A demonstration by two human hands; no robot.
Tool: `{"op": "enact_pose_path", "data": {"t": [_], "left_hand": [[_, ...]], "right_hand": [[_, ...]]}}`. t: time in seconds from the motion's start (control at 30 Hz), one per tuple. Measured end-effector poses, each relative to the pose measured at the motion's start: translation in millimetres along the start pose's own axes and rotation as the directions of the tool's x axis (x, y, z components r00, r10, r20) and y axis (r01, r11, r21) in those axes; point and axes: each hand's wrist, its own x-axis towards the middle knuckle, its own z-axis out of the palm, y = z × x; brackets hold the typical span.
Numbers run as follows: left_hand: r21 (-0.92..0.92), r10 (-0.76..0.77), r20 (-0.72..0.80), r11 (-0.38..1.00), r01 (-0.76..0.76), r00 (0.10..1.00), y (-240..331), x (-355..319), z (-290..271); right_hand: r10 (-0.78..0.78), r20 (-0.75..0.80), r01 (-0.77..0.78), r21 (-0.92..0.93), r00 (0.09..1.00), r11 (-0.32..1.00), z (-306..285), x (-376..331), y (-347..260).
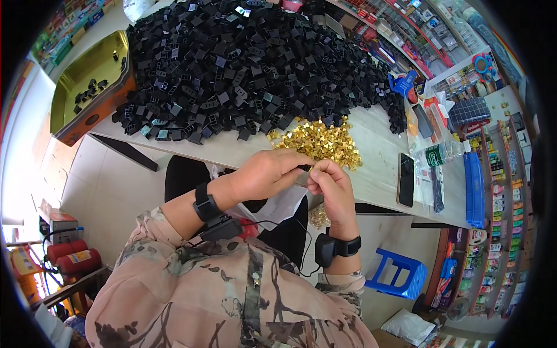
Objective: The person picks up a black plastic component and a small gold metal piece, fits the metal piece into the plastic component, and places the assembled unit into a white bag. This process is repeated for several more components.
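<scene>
Head view looked down on your two hands, met just in front of the table (377,168) edge. Your left hand (264,174) was curled over, its fingers closed on a small dark piece (306,169) that peeked out at the fingertips; what kind of piece it was could not be made out. Your right hand (332,185) was pinched against it, thumb and forefinger pressed together on something too small to see clearly. Both wrists wore black straps with boxy black units.

Just beyond your fingers lay a loose heap of small brass clips (318,141), shiny, folded and sharp-edged, spread on the pale smooth tabletop. Behind that rose a far bigger mound of black plastic blocks (249,64), matte, squarish and hollow, with open cells showing in many of them. To your left sat a shallow metal tray (75,98) with a gold-coloured inside and orange outer wall, holding a few of the same black blocks. To your right a black phone (406,180) lay flat near the table edge, with a clear plastic bottle (438,155) on its side just past it. A blue plastic stool (397,272) stood on the floor below.
</scene>
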Motion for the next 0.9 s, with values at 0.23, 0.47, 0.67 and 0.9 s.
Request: {"op": "enact_pose_path", "data": {"t": [0.23, 0.47, 0.67, 0.9], "left_hand": [[0.021, 0.053, 0.004, 0.998, -0.053, 0.999, -6, 0, 1], [-0.293, -0.185, -0.051, 0.942, 0.163, 0.981, -3, 5, -6], [-0.479, -0.411, -0.106, 0.819, 0.315, 0.905, -8, 7, -10], [-0.290, -0.270, -0.156, 0.932, 0.217, 0.950, -8, 6, -6]], "right_hand": [[-0.037, 0.018, 0.038, -0.077, 0.999, 0.996, 0, -1, -2], [-0.013, -0.012, 0.012, -0.049, 1.000, 0.999, 4, 2, -5], [-0.258, -0.051, 0.218, -0.398, 0.965, 0.891, 3, 5, 10], [-0.453, -0.044, 0.235, -0.808, 0.891, 0.540, 24, 8, 4]]}}
